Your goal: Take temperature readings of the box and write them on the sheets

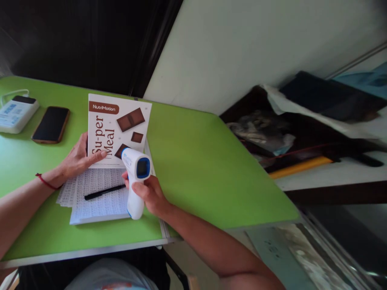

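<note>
My left hand (81,156) grips the lower left side of a white box (136,121) printed "NutriMotion Su-per Meal" with brown chocolate pieces; its thumb lies across the front and its other fingers are hidden behind. In my right hand (154,195) is a white and blue infrared thermometer (136,201), held upright by its handle with its small dark screen facing me. The thermometer's head overlaps the box's lower right part; whether they touch I cannot tell. Below the box lie sheets of handwritten paper (102,211), with a black pen (104,192) across them.
On the left of the green table (205,169) are a phone (52,124) and a white power bank (19,114) with a cable. A shelf on the right holds crumpled plastic (263,131), dark cloth (326,94) and a yellow object (302,167). A white wall stands behind.
</note>
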Available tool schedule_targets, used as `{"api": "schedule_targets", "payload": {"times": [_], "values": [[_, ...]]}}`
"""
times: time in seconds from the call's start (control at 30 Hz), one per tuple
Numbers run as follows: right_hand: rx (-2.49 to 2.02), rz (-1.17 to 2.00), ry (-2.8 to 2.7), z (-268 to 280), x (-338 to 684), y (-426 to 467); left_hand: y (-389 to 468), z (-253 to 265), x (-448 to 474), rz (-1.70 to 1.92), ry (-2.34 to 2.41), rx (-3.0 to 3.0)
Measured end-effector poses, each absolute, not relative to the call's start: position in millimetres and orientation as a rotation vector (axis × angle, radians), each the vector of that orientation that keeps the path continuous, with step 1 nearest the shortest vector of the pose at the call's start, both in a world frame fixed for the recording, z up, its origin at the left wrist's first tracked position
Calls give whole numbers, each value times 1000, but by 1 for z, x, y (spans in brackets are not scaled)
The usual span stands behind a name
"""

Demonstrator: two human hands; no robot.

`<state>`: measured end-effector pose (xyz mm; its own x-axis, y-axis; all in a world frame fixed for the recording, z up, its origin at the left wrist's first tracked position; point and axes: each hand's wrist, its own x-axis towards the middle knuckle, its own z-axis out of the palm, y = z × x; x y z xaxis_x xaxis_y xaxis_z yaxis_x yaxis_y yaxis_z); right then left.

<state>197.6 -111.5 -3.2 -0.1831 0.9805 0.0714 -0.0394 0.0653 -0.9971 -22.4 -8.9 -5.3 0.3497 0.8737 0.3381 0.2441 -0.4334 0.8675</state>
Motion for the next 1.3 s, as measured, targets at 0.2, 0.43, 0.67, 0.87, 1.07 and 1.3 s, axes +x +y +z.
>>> {"api": "schedule_targets", "payload": {"times": [0.2, 0.43, 0.67, 0.87, 1.07, 1.3], "values": [[-1054, 1181, -1429, -8, 196, -107, -8, -7, -24, 1039, 1009, 1858], [-1083, 1138, -1469, -9, 193, -107, -9, -4, -24, 1026, 1050, 1891], [-1093, 1153, -1470, -13, 194, -107, -13, 4, -21, 943, 1058, 1842], [-1075, 1206, -1435, -17, 195, -108, -12, 3, -20, 940, 1010, 1771], [-1082, 1213, -1432, -16, 195, -108, -11, 1, -21, 939, 1005, 1776], [-1079, 1218, -1424, -13, 194, -108, -12, 2, -21, 952, 1052, 1804]]}}
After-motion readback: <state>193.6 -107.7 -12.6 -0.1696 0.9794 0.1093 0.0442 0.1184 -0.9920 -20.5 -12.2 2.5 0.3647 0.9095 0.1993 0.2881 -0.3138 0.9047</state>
